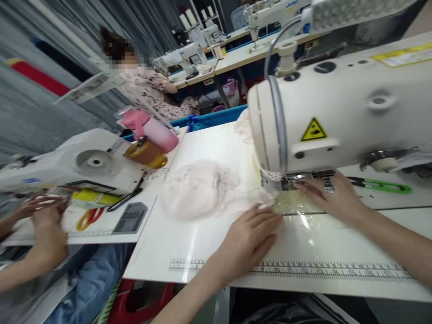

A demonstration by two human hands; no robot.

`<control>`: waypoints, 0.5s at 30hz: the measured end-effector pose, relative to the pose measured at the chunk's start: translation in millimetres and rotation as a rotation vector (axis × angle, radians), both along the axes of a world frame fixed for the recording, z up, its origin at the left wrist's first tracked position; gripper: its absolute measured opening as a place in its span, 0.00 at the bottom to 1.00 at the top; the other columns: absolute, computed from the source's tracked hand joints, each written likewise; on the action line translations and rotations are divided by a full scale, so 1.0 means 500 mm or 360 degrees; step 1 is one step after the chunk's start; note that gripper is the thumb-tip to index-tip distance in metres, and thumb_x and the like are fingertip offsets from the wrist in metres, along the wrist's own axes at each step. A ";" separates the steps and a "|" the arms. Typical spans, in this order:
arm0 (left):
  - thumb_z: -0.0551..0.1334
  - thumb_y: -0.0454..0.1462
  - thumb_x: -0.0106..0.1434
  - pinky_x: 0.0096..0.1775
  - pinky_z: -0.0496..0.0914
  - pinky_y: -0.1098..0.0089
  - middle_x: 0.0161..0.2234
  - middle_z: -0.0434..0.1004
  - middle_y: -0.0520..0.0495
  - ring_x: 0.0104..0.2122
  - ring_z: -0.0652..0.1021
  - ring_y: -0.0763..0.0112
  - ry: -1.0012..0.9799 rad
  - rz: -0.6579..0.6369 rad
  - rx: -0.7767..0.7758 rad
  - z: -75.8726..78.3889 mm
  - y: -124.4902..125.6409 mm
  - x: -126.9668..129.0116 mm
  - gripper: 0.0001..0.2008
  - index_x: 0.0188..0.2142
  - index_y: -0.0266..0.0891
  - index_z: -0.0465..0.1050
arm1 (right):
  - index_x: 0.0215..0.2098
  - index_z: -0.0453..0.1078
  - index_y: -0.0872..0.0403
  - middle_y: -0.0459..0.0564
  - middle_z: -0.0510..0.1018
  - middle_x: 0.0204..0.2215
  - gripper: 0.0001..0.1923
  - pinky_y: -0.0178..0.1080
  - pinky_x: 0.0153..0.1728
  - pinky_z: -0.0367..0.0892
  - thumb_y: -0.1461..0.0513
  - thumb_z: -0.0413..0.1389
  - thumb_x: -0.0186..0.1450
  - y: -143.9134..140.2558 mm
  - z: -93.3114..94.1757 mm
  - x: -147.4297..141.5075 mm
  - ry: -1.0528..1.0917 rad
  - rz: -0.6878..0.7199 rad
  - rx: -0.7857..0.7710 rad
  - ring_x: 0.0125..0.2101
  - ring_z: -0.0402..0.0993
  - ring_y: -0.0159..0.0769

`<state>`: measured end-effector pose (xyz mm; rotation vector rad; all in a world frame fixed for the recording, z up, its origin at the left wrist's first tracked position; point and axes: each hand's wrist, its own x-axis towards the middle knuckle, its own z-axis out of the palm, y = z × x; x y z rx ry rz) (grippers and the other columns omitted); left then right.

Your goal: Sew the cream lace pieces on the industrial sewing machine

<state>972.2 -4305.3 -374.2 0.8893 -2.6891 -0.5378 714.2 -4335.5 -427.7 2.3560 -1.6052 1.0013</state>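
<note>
My left hand [251, 236] lies flat on the white table [189, 252], its fingers pressing the edge of a pale pink fabric piece [199, 189] that bunches up to the left of the needle. My right hand [332, 198] rests palm down on the fabric just under the head of the white sewing machine [337, 112], fingers pointing at the presser foot [290, 182]. The fabric runs from the heap to the foot between my two hands. Neither hand grips a tool.
Green-handled scissors [381, 184] lie right of the machine. A printed ruler [303, 268] runs along the front edge. At left, another person's hands [47, 220] work at a second machine [84, 164], beside a pink bottle [153, 130], tape roll [145, 153] and calculator [131, 217]. Farther back sits another person [145, 85].
</note>
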 end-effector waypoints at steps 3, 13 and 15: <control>0.53 0.33 0.67 0.51 0.72 0.67 0.47 0.76 0.47 0.47 0.75 0.71 0.0101 -0.0237 0.0096 0.013 0.007 -0.039 0.15 0.52 0.41 0.68 | 0.36 0.77 0.57 0.53 0.80 0.29 0.15 0.45 0.36 0.70 0.57 0.51 0.68 -0.005 0.002 0.002 0.0060 0.0016 -0.0048 0.31 0.76 0.43; 0.55 0.39 0.67 0.48 0.73 0.61 0.54 0.71 0.42 0.51 0.73 0.60 -0.0122 0.0035 -0.0443 -0.027 -0.021 -0.069 0.14 0.50 0.38 0.67 | 0.41 0.72 0.56 0.48 0.80 0.37 0.14 0.39 0.34 0.69 0.69 0.46 0.65 0.001 0.026 0.010 0.0122 0.0539 -0.0249 0.32 0.74 0.34; 0.52 0.38 0.68 0.42 0.75 0.64 0.53 0.71 0.42 0.49 0.74 0.63 -0.0065 0.0227 -0.0431 -0.025 -0.034 -0.064 0.13 0.50 0.39 0.67 | 0.42 0.72 0.57 0.49 0.80 0.37 0.13 0.39 0.34 0.69 0.68 0.47 0.65 0.001 0.024 0.011 0.0118 0.0478 -0.0203 0.33 0.75 0.35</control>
